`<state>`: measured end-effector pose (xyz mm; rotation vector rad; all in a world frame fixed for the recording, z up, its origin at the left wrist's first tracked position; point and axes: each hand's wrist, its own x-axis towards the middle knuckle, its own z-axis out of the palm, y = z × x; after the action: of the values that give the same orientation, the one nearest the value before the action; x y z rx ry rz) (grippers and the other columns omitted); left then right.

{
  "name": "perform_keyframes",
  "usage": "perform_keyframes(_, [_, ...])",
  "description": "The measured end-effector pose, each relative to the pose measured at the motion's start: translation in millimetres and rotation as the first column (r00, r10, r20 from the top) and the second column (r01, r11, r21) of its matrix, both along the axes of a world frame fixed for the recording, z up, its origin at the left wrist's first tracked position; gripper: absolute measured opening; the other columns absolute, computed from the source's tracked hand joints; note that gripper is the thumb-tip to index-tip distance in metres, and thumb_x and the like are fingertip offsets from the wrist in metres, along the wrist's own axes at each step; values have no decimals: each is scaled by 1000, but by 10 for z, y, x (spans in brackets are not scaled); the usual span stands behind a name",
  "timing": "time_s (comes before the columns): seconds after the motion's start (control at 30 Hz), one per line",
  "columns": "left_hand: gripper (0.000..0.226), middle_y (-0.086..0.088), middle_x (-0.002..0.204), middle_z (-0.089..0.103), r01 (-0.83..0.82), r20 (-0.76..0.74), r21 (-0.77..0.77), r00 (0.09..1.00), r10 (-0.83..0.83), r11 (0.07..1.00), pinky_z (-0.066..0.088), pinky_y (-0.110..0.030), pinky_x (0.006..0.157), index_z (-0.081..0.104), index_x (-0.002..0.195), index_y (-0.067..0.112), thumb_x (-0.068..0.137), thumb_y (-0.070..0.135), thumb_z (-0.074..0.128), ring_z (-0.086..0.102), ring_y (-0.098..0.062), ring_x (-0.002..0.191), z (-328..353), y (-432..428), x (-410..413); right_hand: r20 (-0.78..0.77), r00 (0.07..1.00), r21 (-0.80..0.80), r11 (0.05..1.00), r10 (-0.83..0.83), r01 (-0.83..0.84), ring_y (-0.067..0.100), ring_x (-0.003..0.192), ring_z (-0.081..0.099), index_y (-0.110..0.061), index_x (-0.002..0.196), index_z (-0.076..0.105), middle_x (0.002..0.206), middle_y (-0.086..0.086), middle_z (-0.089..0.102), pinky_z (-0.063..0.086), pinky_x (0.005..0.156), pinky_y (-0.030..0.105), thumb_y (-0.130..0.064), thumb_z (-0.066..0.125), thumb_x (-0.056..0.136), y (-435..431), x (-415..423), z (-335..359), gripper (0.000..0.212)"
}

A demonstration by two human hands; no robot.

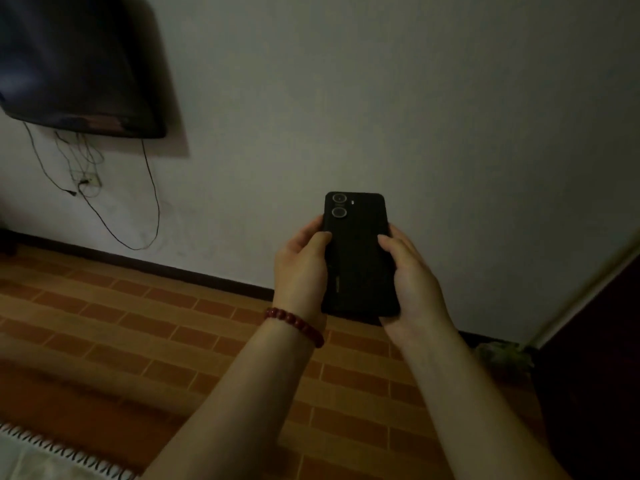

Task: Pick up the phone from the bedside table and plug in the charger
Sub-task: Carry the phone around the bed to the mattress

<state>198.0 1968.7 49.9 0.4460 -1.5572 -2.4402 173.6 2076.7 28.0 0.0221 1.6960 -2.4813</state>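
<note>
Right now, through the head camera, we are holding the phone up in front of us with both hands, its black back and two round camera lenses facing us and its top edge pointing up toward the pale wall. Our left hand is gripping the phone's left edge, with the thumb lying across the back and the other fingers hidden behind it. Our right hand is gripping the right edge and lower corner, its thumb also pressing on the back. We are wearing a bracelet of dark red beads on the left wrist. Well apart from the phone, at the upper left, a dark television is hanging on the wall, and thin cables are trailing down from it past a small wall socket; we cannot tell which of them is the charger. Below our arms the brick-patterned floor is showing, with a fringed rug at the lower left corner and a dark piece of furniture at the right edge.
</note>
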Motion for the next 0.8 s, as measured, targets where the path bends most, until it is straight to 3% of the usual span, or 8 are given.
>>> perform_keyframes(0.17, [32, -3, 105, 67, -96, -34, -46, 995, 94, 994, 58, -29, 57, 57, 121, 23, 90, 20, 50, 69, -17, 84, 37, -367, -696, -19, 992, -9, 992, 122, -123, 18, 84, 73, -44, 100, 68, 90, -4, 76, 60, 59, 36, -35, 53, 91, -377, -820, 38, 20])
perform_keyframes(0.3, [33, -1, 111, 65, -165, -44, -104, 986, 161, 981, 59, -34, 69, 56, 122, 24, 90, 20, 51, 66, -18, 95, -11, -768, -1088, -24, 980, -22, 980, 195, -196, 18, 80, 74, -43, 105, 67, 87, -4, 76, 59, 57, 35, -34, 53, 91, -798, -1285, -4, 22])
perform_keyframes(0.4, [33, 0, 111, 65, -231, -36, -90, 973, 229, 969, 59, -32, 67, 56, 122, 24, 90, 20, 52, 66, -17, 94, -47, -1217, -1469, -17, 968, -10, 968, 252, -252, 21, 80, 74, -42, 103, 67, 90, 0, 76, 58, 53, 33, -34, 52, 92, -1272, -1707, -35, 21])
perform_keyframes(0.67, [26, 6, 102, 64, -401, -63, -72, 916, 397, 913, 56, -27, 62, 58, 113, 30, 89, 21, 52, 65, -14, 89, 45, -2808, -2463, -63, 913, 45, 915, 403, -401, 25, 94, 71, -37, 116, 63, 106, 5, 72, 61, 66, 38, -33, 51, 94, -2958, -2854, 72, 26])
perform_keyframes(0.8, [24, 8, 99, 63, -488, -82, -95, 873, 481, 868, 55, -21, 53, 59, 108, 33, 88, 21, 53, 65, -11, 85, 128, -3602, -2723, -74, 865, 30, 868, 497, -496, 22, 88, 73, -37, 115, 63, 102, 4, 74, 60, 63, 36, -33, 52, 93, -3823, -3209, 129, 25])
